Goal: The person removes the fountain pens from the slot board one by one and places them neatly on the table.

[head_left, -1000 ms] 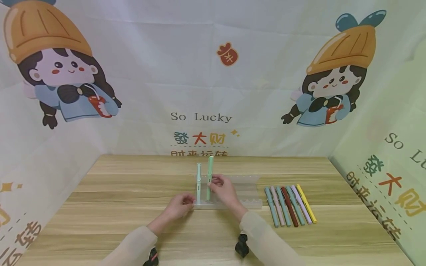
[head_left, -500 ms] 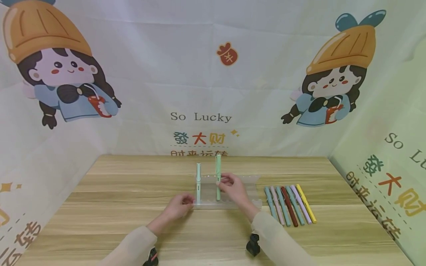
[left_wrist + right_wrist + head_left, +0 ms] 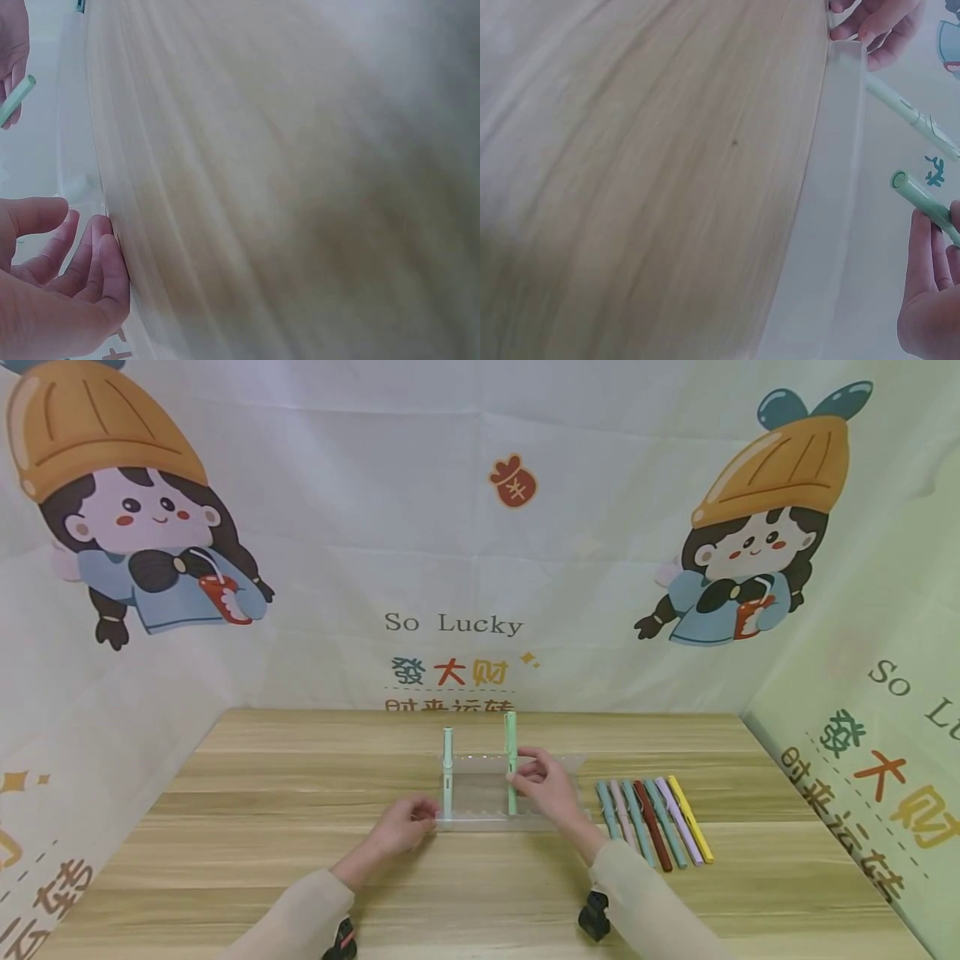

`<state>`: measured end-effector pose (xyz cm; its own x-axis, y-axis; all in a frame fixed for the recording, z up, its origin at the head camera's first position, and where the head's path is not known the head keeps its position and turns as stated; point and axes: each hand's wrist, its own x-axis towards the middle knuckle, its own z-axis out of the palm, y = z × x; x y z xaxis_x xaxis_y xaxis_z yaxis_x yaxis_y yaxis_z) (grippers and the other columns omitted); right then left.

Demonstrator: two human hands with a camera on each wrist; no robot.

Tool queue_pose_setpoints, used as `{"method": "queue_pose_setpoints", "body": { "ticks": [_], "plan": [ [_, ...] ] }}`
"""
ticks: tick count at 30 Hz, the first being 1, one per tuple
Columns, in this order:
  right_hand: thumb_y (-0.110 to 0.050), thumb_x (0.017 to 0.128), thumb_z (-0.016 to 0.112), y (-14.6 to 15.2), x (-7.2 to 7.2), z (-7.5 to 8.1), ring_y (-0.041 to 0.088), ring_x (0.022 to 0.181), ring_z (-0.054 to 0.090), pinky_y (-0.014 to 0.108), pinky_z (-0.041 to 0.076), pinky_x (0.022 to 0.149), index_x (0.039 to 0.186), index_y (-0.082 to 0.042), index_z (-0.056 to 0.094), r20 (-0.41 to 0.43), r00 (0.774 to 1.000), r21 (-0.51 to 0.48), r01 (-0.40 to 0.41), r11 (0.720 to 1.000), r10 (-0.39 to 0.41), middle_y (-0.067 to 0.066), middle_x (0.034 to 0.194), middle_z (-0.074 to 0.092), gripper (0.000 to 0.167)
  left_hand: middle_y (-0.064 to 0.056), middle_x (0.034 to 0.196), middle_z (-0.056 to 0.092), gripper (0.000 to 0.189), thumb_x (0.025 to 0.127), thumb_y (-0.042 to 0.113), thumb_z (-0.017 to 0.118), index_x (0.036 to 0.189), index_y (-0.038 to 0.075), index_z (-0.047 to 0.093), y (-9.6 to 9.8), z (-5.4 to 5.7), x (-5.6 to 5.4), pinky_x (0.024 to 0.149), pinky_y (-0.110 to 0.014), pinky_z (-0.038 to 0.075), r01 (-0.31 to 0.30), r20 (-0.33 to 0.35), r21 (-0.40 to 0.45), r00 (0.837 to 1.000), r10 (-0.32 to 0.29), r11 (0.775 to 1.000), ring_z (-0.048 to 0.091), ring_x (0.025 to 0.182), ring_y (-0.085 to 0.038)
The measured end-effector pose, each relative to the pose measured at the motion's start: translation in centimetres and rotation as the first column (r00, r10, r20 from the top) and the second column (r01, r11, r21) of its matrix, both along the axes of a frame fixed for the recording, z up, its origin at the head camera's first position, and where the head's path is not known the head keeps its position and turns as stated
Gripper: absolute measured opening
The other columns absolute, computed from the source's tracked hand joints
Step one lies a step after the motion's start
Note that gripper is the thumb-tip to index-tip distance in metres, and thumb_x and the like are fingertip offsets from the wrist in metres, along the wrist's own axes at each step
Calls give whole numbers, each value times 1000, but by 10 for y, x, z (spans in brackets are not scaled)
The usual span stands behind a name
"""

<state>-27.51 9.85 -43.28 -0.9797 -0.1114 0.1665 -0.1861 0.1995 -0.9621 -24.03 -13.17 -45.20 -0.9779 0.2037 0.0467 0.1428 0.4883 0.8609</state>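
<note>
A clear plastic pen stand [image 3: 480,822] with a notched front lies across the table. At its left end a pale mint pen [image 3: 447,777] stands upright. My left hand [image 3: 407,823] holds the stand's left end, thumb and bent fingers about the corner in the left wrist view. My right hand [image 3: 546,787] pinches a green pen [image 3: 512,743] upright over the stand, right of its middle. In the right wrist view, the green pen's lower end [image 3: 901,180] hangs apart from the stand's front strip.
Right of the stand, several capped pens lie side by side, among them a dark red pen [image 3: 654,827] and a yellow pen [image 3: 690,818]. A printed cloth [image 3: 360,568] hangs behind the wooden table [image 3: 285,793].
My right hand has carried the green pen rightward along the stand, from near the mint pen to past the middle. My left hand and the mint pen have stayed in place.
</note>
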Motion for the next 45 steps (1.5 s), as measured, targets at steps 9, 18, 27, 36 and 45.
{"method": "queue_pose_setpoints", "body": {
  "ticks": [9,18,27,36,45],
  "plan": [
    [-1,79,62,14,11,6,22,74,59,35,50,65,115,4,48,-14,1000,9,5,1000,-5,11,84,59,39,-9,80,57,15,78,-6,54,92,-8,57,-1,-1,0,63,-30,47,4,-15,-6,1000,-4,1000,53,76,-20],
    [-3,79,63,31,14,5,21,76,58,40,50,68,117,-1,49,8,999,21,32,999,-33,10,85,58,41,-9,80,57,15,78,-6,55,93,-7,57,-1,-2,-1,63,-29,47,-8,-1,8,1000,8,1000,53,75,-19],
    [-6,79,64,49,16,2,21,75,59,41,49,67,118,-3,50,0,999,83,38,996,-38,10,86,60,42,-9,81,57,16,78,-7,54,94,-9,56,-1,-1,1,62,-29,47,3,-2,15,1000,-3,1000,53,75,-20],
    [-7,81,62,74,21,6,23,79,58,41,49,69,122,-4,46,22,999,98,23,995,-25,13,91,58,44,-9,78,56,14,79,-5,55,92,-8,57,-1,2,3,59,-27,45,3,-8,1,1000,-3,1000,52,73,-19],
    [-11,83,61,100,27,13,24,79,58,40,49,67,124,0,43,-5,999,168,34,985,-33,16,94,57,46,-9,78,57,13,79,-4,56,91,-7,58,-1,1,2,62,-29,46,3,-26,-13,1000,-3,1000,53,74,-20]
  ]
}}
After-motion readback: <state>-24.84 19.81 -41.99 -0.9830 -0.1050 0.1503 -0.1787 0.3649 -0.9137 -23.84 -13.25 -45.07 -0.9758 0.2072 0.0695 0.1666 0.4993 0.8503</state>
